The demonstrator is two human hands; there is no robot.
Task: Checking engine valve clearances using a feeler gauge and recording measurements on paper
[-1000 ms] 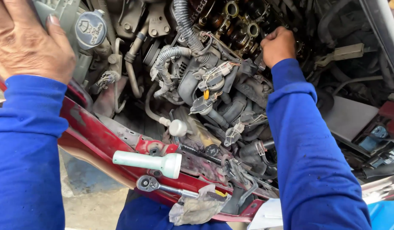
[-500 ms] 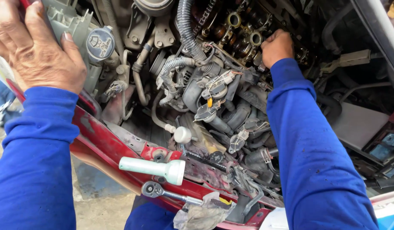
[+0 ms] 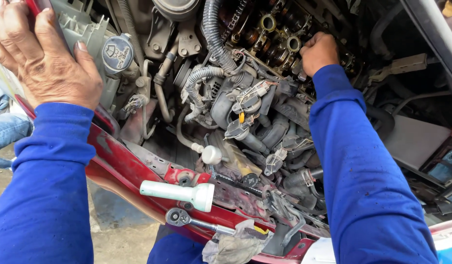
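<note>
Red bodywork (image 3: 138, 161) frames an open engine bay seen from the head camera, with bare ground (image 3: 113, 239) below it. On the red front panel lie a pale green flashlight (image 3: 179, 192), a ratchet wrench (image 3: 196, 222) and a crumpled rag (image 3: 235, 247). A grey reservoir cap (image 3: 117, 53) closes a filler neck near the left hand (image 3: 45, 63), which rests flat, fingers spread, on a grey plastic housing (image 3: 84, 29). The right hand (image 3: 319, 51) is curled into a fist deep among the exposed engine head parts (image 3: 275, 34); whatever it grips is hidden. Corrugated hoses (image 3: 213, 34) and connectors crowd the middle. Both blue sleeves are cut off below.
</note>
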